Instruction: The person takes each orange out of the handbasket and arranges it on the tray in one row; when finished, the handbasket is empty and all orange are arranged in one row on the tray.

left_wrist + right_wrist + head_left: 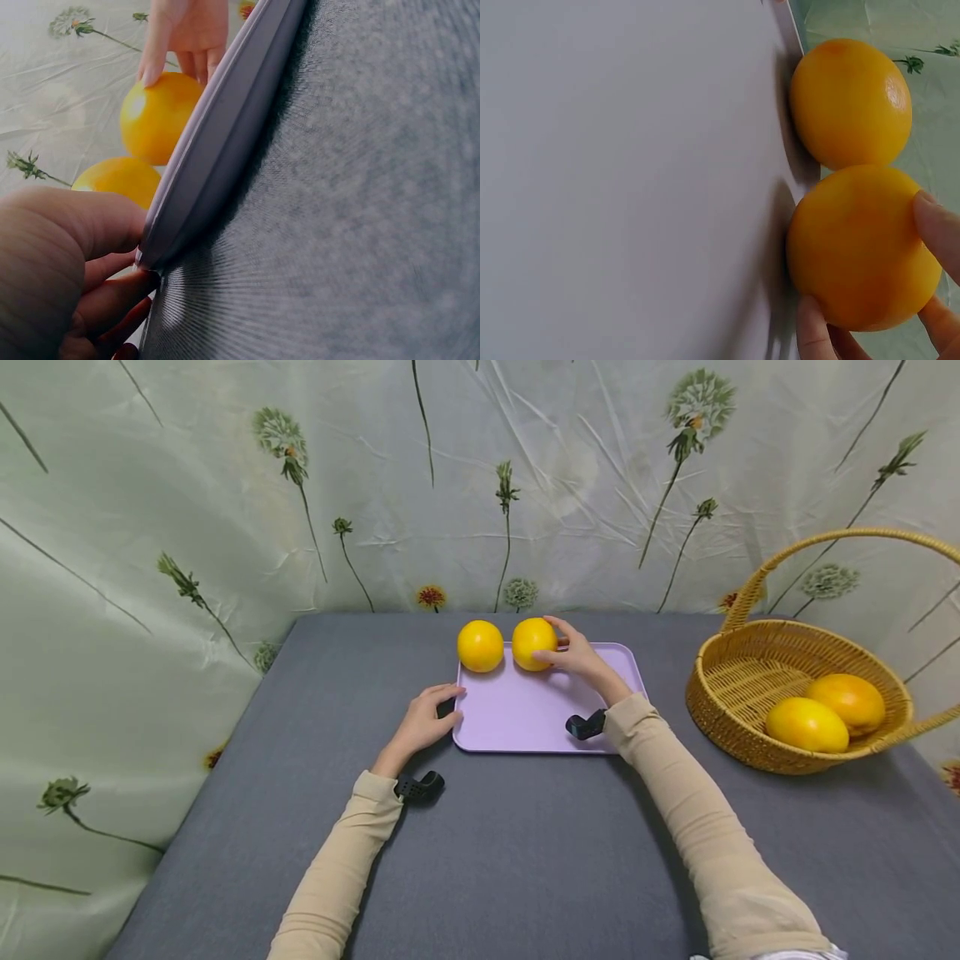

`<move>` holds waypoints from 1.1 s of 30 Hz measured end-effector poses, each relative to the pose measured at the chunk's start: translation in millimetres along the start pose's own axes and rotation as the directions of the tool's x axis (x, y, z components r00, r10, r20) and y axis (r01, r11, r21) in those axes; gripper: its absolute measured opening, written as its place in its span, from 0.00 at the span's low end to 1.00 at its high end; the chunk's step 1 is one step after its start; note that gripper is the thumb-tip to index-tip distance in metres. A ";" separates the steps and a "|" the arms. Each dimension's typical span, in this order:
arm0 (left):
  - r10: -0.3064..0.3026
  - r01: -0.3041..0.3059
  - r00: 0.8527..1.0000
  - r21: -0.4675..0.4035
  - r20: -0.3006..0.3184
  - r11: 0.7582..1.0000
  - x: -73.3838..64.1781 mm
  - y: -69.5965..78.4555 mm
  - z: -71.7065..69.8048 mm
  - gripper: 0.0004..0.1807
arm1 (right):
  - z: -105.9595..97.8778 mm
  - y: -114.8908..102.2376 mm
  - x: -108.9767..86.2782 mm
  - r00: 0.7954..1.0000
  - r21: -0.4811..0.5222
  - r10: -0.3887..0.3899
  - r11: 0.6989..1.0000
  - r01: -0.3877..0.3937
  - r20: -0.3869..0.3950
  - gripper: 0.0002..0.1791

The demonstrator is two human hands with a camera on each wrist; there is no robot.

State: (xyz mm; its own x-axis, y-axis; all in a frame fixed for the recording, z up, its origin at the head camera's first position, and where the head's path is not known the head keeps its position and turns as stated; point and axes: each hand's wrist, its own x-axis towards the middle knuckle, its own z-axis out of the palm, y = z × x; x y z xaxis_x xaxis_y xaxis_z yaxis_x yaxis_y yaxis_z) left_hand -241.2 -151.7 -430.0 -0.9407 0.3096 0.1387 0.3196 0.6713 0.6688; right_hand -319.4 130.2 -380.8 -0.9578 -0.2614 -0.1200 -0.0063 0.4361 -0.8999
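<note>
At the far side of the tray [517, 718], two fruits [480, 646]; at its right, a basket [711, 714] with two more [806, 727].

Location type: screened tabletop area; the room beyond cannot be identified. Indicators: a glossy, creased sheet [450, 527] printed with dandelions hangs along the rear and left edges of a grey table [525, 852].

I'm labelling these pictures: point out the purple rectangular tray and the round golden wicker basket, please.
Purple rectangular tray [517, 712], head view: bare inner surface.
Round golden wicker basket [756, 682], head view: bare woven inside.
</note>
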 end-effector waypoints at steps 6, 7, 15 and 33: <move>0.000 0.000 1.000 0.005 -0.006 1.000 0.6 -1.8 0.6 0.24 | 6.4 -4.4 1.3 0.999 0.010 -0.033 0.999 0.033 0.009 0.43; 0.000 0.000 1.000 0.006 -0.008 1.000 0.7 -1.8 0.6 0.24 | 7.3 -5.0 1.7 0.999 0.010 -0.038 0.999 0.038 0.011 0.43; -0.006 0.006 1.000 0.003 -0.012 1.000 0.9 -2.4 -0.9 0.24 | 13.5 -8.8 5.9 0.998 -0.005 -0.051 0.999 0.051 0.021 0.44; 0.009 -0.009 1.000 -0.008 -0.019 1.000 0.3 -2.5 1.1 0.24 | 6.6 -5.5 1.9 0.999 0.050 0.034 0.998 -0.035 0.034 0.44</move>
State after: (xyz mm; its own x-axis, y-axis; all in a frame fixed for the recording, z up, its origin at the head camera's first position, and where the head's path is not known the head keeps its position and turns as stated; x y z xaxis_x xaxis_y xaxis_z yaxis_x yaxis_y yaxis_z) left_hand -242.2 -152.5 -432.4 -0.9399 0.3024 0.1587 0.3270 0.6628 0.6736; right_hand -319.3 121.7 -378.8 -0.9472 -0.2754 -0.1643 0.0420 0.4014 -0.9150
